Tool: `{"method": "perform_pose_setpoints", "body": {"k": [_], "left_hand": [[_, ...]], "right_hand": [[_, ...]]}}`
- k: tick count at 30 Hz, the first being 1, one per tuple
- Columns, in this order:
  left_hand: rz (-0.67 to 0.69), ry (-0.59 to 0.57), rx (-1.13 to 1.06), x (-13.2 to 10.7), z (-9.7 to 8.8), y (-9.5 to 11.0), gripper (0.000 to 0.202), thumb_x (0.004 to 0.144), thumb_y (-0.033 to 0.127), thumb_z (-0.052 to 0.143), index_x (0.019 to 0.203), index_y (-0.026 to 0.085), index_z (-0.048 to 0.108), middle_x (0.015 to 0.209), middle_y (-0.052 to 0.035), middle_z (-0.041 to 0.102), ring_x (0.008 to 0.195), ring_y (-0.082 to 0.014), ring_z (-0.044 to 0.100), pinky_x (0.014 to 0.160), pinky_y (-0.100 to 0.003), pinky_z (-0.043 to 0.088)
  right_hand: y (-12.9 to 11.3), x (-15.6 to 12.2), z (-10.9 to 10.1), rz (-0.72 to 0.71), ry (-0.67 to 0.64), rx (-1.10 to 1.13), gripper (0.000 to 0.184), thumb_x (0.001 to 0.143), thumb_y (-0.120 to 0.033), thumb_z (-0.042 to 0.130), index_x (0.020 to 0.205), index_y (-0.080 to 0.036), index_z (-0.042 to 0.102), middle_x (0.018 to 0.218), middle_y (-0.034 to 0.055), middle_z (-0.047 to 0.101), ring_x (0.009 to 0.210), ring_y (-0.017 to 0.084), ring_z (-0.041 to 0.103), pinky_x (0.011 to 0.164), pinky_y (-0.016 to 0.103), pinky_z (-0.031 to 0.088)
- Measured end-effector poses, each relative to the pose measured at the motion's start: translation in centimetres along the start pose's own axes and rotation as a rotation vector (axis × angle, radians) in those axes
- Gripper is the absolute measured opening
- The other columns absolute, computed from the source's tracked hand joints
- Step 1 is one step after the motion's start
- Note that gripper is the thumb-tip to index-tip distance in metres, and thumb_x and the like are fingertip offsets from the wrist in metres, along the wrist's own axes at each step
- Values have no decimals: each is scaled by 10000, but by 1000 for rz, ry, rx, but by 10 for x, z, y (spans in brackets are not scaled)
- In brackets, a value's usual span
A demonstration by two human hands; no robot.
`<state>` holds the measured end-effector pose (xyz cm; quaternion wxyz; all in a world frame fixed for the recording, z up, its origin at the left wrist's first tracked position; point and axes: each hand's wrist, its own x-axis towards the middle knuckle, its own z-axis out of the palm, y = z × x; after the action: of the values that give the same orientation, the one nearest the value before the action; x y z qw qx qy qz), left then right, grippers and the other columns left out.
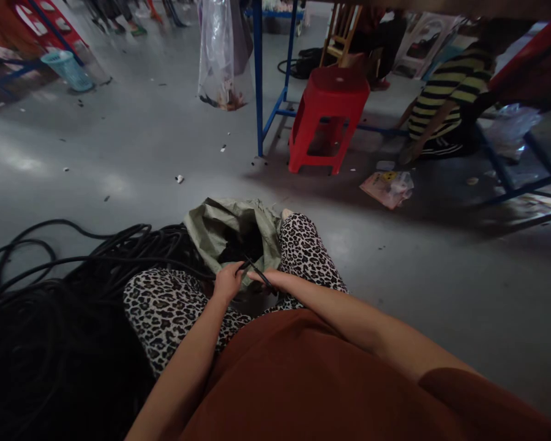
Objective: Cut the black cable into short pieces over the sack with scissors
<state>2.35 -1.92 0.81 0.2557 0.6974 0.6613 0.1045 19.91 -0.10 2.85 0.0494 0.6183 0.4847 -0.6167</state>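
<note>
Between my knees stands a woven sack [199, 229] with its mouth open and dark pieces inside. My left hand [228, 282] is closed around a black rubber tube [193, 267] at the sack's near rim. The tube runs in from the left, out of a large pile. My right hand [269, 278] grips dark-handled scissors [259, 271], their tips pointing up and left over the sack's mouth, close to the tube's end. Whether the blades touch the tube I cannot tell. The right fingers are partly hidden by the scissors.
A heap of black tubing [50, 343] lies along my left side. Ahead are a red stool [330, 116], a blue table frame [258, 79] and a hanging clear bag [220, 55]. A person in a striped shirt [447, 92] bends down at right, near a plastic bag [388, 187].
</note>
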Motion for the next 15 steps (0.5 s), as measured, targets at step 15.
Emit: {"method": "perform_pose_setpoints", "body": {"k": [15], "left_hand": [[27, -51, 33, -1, -4, 1, 356, 842, 204, 485, 1173, 216, 615, 1096, -68, 665, 1024, -191, 596, 925, -314, 446]], "right_hand": [[-7, -10, -1, 29, 13, -11, 532, 744, -648, 585, 782, -120, 629, 613, 51, 575, 640, 187, 603, 532, 234, 479]]}}
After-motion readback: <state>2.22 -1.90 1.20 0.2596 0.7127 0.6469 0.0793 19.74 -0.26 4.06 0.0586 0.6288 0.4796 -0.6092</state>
